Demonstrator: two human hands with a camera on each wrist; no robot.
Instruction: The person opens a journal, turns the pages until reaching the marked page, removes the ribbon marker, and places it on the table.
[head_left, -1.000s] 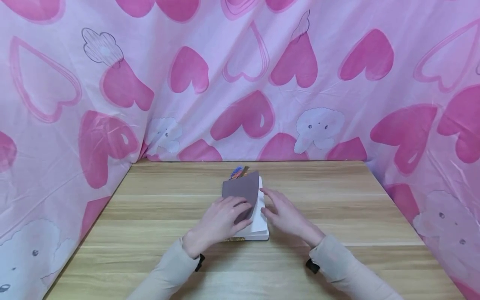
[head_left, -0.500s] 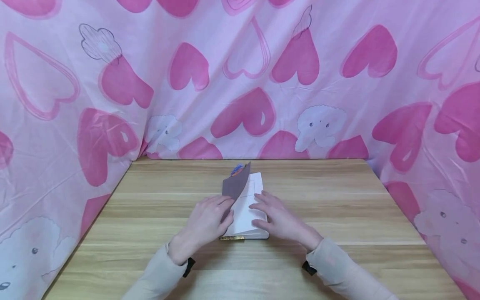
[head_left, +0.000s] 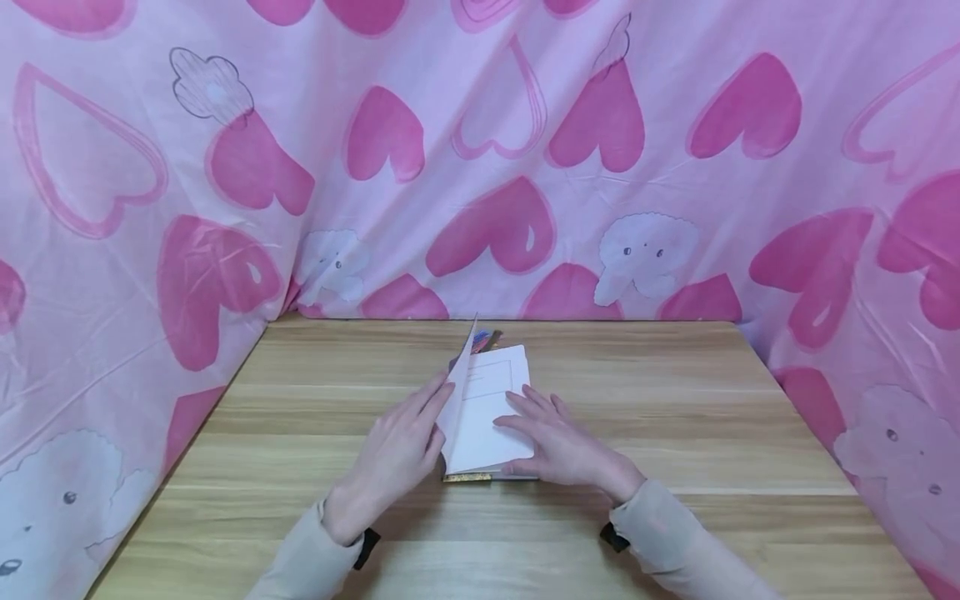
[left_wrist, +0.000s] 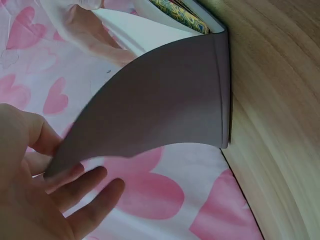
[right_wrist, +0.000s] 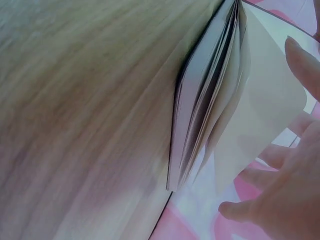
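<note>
A small notebook (head_left: 483,437) lies on the table with its dark grey-brown cover (left_wrist: 150,100) lifted almost upright on the left side. My left hand (head_left: 397,442) holds that cover; in the left wrist view the thumb and fingers pinch its corner and the cover bends. A white first page with a printed box shows beneath. Over the page's right side my right hand (head_left: 566,442) spreads its fingers; whether every fingertip touches the paper I cannot tell. The right wrist view shows a page (right_wrist: 265,100) raised near the thumb and looser pages below it.
Something colourful, blue and orange, (head_left: 483,340) sticks out past the notebook's far edge. A gold patterned strip (head_left: 468,477) shows at its near edge, between the pages. The wooden table (head_left: 675,392) is bordered by a pink heart-print cloth (head_left: 480,225).
The left hand has swung the cover leftward, from nearly closed to almost upright, baring the white page. The right hand has moved left, from the notebook's right edge onto the page.
</note>
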